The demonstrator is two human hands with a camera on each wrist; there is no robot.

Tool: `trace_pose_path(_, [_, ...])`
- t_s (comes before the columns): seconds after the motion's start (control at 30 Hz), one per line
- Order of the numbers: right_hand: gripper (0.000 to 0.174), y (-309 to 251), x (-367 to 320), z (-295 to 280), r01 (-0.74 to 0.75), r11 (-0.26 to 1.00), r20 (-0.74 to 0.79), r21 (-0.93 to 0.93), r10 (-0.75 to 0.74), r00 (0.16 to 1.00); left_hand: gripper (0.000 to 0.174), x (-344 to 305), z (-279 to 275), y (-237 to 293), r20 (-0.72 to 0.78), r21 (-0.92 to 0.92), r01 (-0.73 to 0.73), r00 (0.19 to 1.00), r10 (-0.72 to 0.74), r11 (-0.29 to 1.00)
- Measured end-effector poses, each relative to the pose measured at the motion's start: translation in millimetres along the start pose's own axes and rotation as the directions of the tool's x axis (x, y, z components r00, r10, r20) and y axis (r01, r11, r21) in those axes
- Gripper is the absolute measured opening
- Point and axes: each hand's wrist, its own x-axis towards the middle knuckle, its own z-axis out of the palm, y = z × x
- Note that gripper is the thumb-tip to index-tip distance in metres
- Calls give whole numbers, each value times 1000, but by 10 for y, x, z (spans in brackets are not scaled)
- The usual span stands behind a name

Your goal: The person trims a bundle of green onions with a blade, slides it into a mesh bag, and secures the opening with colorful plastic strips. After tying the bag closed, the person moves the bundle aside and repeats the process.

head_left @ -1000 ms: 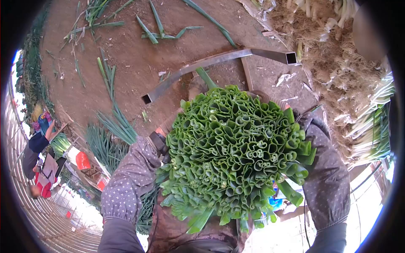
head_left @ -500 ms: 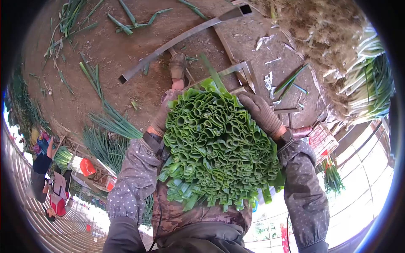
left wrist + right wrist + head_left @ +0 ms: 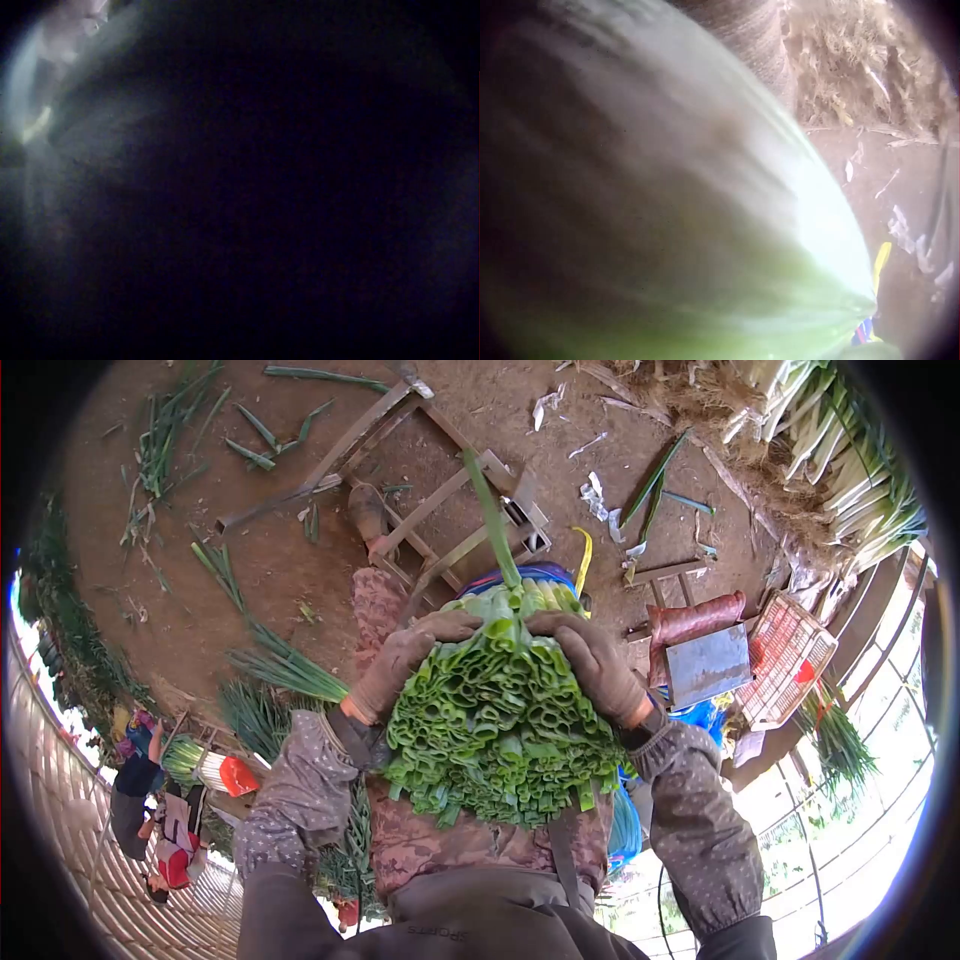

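Head view: left hand point(image 3: 398, 668) and right hand point(image 3: 602, 668) grip the green onion bundle point(image 3: 500, 710) in a wide clasp from both sides, probably because loose leaves could splay. Camouflage clothing point(image 3: 450, 847) backs the bundle; beyond it is a metal frame point(image 3: 428, 512).

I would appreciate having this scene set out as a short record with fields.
Held: thick bundle of hollow green stalks, cut ends toward the head camera
Left hand: brown-gloved, gripping the bundle's left side
Right hand: brown-gloved, gripping its right side
Right of bundle: red plastic lattice crate, grey rectangular panel
Ground: brown dirt, scattered green leaves
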Motion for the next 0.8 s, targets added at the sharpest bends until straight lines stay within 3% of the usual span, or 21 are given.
trace_pose_path(0.03, [39, 45, -62, -56, 18, 999, 37, -28, -17, 999, 51, -105, 118, -23, -36, -76, 34, 999, -37, 997])
trace_pose_path(0.07, [38, 91, -129, -96, 30, 998, 77, -51, -26, 997, 53, -125, 138, 2, 56, 78, -9, 998, 4, 997])
trace_pose_path(0.13, [38, 131, -215, -184, 68, 992, 163, -107, -50, 985, 50, -249, 321, 15, 54, 177, 39, 997, -49, 983])
trace_pose_path(0.3, [38, 450, -787, -316, 119, 986, 119, -113, -106, 987, 40, -367, 857, -10, 117, 461, 37, 988, -103, 887])
trace_pose_path(0.37, [39, 509, -895, -274, 152, 973, 131, -172, -131, 983, 38, -451, 954, -61, 106, 446, 27, 991, -82, 895])
trace_pose_path(0.4, [48, 521, -897, -286, 176, 972, 176, -157, -148, 973, 39, -508, 999, -90, 78, 446, 36, 994, -79, 895])
trace_pose_path(0.5, [66, 317, -841, -370, -11, 994, 272, -112, 41, 961, 39, -642, 1076, -238, 17, 425, -3, 1000, -5, 905])
trace_pose_path(0.53, [85, 347, -782, -375, -56, 996, 306, -71, 75, 949, 40, -673, 1108, -279, 0, 412, -9, 1000, 10, 911])
trace_pose_path(0.63, [91, 367, -498, -301, 216, 949, 235, -230, -161, 958, 37, -719, 1219, -354, -52, 380, -13, 998, 35, 925])
trace_pose_path(0.77, [80, 362, -334, -122, 457, 820, 568, -345, -205, 797, 31, -808, 1319, -448, -130, 391, -12, 989, 68, 920])
trace_pose_path(0.8, [74, 389, -366, -23, 386, 883, 544, -266, -193, 816, 31, -834, 1317, -456, -144, 393, -3, 988, 64, 919])
